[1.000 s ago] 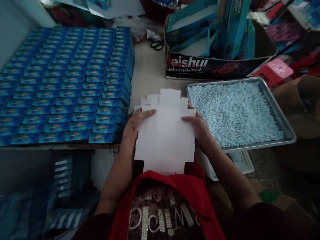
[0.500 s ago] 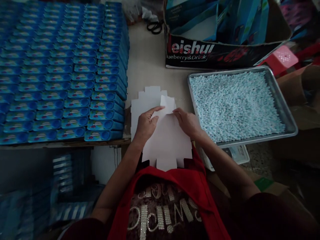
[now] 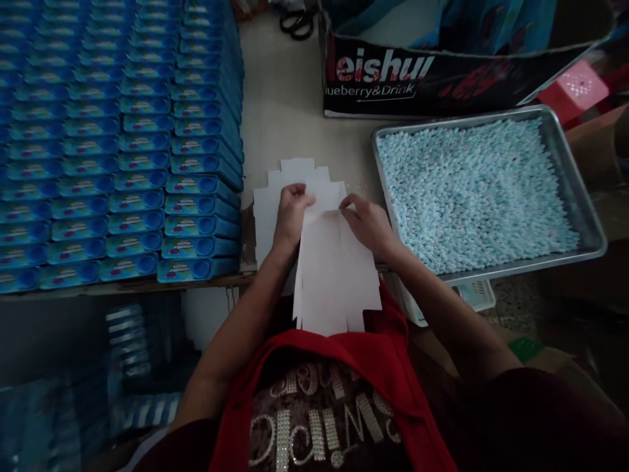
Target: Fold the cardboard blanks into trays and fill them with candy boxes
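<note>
A flat white die-cut cardboard box blank [image 3: 334, 275] lies at the table's near edge, over a small stack of the same blanks [image 3: 265, 210]. My left hand [image 3: 291, 213] pinches the top blank's far flap from the left. My right hand [image 3: 367, 223] grips the same far edge from the right, with its fingers curled over the fold. The flap between both hands is bent upward.
Rows of blue filled boxes [image 3: 118, 144] cover the table's left half. A metal tray [image 3: 587, 203] of pale blue pellets sits to the right. Behind stands a printed carton [image 3: 422, 82] holding blue cartons, with scissors [image 3: 295, 23] at the back. A white basket [image 3: 472, 298] sits under the tray.
My hands slid from the blank's sides to its far end and bent the flap up. The view has tilted down and closer to the table.
</note>
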Motion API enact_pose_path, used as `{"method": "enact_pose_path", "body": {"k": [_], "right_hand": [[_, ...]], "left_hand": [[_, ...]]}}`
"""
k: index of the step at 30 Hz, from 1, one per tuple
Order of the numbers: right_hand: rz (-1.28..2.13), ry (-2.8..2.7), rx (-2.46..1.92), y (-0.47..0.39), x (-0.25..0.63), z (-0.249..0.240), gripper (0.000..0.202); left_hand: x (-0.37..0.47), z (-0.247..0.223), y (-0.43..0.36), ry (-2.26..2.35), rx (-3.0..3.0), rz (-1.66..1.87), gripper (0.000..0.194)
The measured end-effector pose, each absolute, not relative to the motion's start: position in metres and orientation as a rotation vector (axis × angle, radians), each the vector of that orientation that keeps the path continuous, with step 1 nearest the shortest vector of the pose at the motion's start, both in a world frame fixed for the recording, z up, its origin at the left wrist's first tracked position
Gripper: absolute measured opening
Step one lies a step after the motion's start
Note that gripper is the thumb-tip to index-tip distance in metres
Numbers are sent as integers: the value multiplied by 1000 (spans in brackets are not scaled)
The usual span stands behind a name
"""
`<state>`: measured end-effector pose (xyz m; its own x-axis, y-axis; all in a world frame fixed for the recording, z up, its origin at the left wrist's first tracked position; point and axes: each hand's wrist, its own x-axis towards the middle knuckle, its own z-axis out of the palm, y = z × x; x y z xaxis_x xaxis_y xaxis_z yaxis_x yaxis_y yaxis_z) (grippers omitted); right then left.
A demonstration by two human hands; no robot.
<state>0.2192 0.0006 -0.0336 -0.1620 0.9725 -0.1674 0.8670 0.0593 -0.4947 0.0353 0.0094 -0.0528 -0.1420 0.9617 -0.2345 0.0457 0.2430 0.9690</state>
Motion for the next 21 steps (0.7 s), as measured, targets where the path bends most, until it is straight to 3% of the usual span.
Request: {"method": "enact_pose_path", "body": {"k": [2,5,6,9,14,15,18,21], "right_hand": [[727,-2128,-1808,-9,219,-40,23],[691,-2078,-1748,-19,215,-47,21],[675,-2048,-1757,-22,214,-49,22],[683,-2010,-1730,-26,213,-44,39],[866,-2145,-1565,-19,226,-15,60],[940,-2161,-1543,-12,229,-9,59],[1196,-2165,-1474,18,232,-1,46],[1244,-2221,-1428,47,226,0,37]], "left_hand": [[36,-53,-10,1497,989,1126,40],[34,-46,-36,1497,1121,1171,21],[32,-43,-41,1507,1166,1175,23],[26,-34,-42,1583,1248,1143,31],[16,-28,-32,1553,1200,1027,18],[15,-27,-31,1530,1193,1024,12],[10,-26,-27,1497,1221,987,22],[5,-28,-22,1513,1264,934,16]]}}
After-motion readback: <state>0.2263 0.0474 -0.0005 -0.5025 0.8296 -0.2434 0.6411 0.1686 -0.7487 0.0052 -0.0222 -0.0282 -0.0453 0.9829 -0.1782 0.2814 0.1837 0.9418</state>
